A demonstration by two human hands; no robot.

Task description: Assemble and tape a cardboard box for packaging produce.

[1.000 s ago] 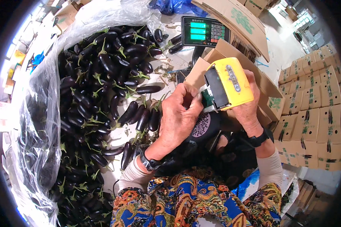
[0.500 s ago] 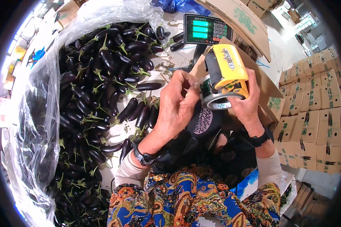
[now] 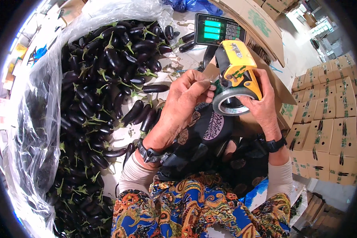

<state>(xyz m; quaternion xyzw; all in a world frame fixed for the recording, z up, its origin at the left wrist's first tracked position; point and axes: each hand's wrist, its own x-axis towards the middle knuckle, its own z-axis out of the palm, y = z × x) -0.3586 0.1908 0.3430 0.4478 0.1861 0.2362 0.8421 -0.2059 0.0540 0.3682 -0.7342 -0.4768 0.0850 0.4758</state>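
A yellow and black tape dispenser [image 3: 238, 59] is held up in front of me, its roll of tape [image 3: 221, 104] facing down and toward me. My right hand [image 3: 262, 104] grips its yellow frame from the right, with the thumb by the roll. To the left of the roll, my left hand [image 3: 186, 92] is closed in a pinch. A thin see-through bit of tape [image 3: 212, 79] shows at its fingertips, by the dispenser's front; how much of it the fingers cover is hidden.
A heap of eggplants [image 3: 107, 75] lies on the left beside clear plastic sheeting [image 3: 33, 131]. A scale display [image 3: 216, 29] stands ahead, near flat cardboard [image 3: 258, 20]. An open carton [image 3: 271, 85] is behind the dispenser. Stacked cartons [image 3: 321, 131] rise on the right.
The dispenser has tilted, so the tape roll's side faces me more and sits slightly lower. My left hand has shifted slightly right and up, still pinching beside the roll.
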